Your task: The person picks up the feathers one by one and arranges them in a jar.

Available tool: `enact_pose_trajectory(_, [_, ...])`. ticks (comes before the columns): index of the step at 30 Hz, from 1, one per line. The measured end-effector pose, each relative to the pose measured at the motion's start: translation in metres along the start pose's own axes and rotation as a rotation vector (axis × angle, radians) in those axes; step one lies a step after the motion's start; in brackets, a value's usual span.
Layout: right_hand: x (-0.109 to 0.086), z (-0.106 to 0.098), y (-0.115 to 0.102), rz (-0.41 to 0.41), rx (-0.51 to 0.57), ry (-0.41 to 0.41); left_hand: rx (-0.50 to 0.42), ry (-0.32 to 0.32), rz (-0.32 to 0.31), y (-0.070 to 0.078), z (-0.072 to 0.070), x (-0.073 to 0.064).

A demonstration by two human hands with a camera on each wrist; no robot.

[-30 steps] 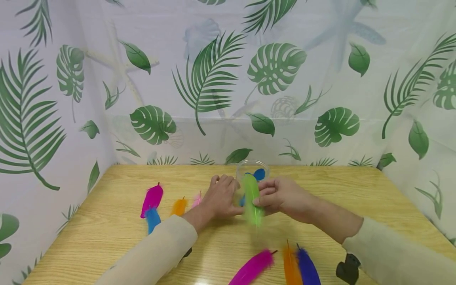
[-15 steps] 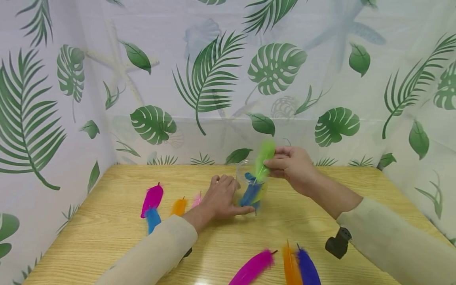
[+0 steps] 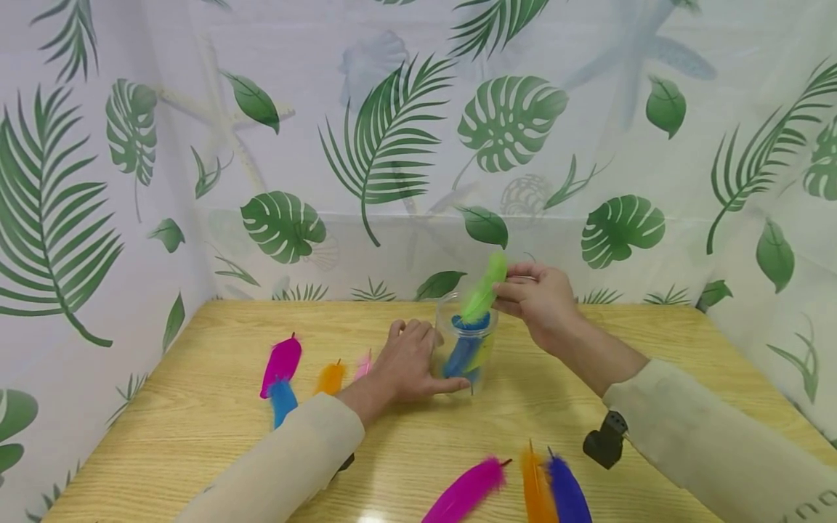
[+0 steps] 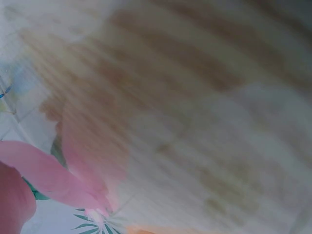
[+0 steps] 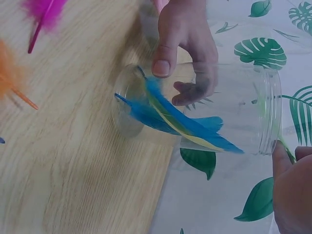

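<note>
The fingers of my right hand [image 3: 541, 301] clamp a lime-green feather [image 3: 486, 289], lower end at the mouth of the clear jar [image 5: 271, 97]; my left hand [image 3: 407, 363] grips its side. Step, I judge: insertion; next, lowering and release are called for. Blue feathers [image 5: 184, 113] inside, below those fingers, may obstruct. A magenta feather [image 3: 466, 490] lies well apart, on the tabletop [image 3: 386, 450].
</note>
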State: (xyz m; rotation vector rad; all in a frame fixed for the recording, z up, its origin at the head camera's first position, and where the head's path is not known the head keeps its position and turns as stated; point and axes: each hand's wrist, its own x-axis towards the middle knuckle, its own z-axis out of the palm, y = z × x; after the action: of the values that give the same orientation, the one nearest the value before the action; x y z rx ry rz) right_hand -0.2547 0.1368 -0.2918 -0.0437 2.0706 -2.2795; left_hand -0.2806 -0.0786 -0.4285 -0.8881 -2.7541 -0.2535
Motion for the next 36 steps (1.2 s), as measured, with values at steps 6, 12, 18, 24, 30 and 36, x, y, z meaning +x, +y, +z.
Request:
enact_pose_trajectory(6, [-0.001,-0.002,0.001,-0.002,0.031,-0.043,-0.004,-0.002,-0.007,0.000,0.000,0.000])
enact_pose_trajectory(12, [-0.004,-0.008,0.002,0.011,0.024,-0.056,-0.010,-0.006,-0.016,0.000,0.000,0.000])
enact_pose_trajectory(18, [-0.006,-0.016,0.005,0.034,0.017,-0.062,0.002,0.004,-0.012,0.000,0.000,0.000])
enact_pose_trajectory(24, [-0.011,-0.022,0.008,0.038,0.062,-0.086,0.005,0.001,-0.011,0.000,0.000,0.000])
enact_pose_trajectory(30, [-0.014,-0.026,0.011,0.030,0.069,-0.103,0.010,0.004,-0.006,0.000,0.000,0.001])
enact_pose_trajectory(36, [-0.016,-0.032,0.015,0.047,0.026,-0.106,0.007,0.007,-0.004,0.001,0.000,0.001])
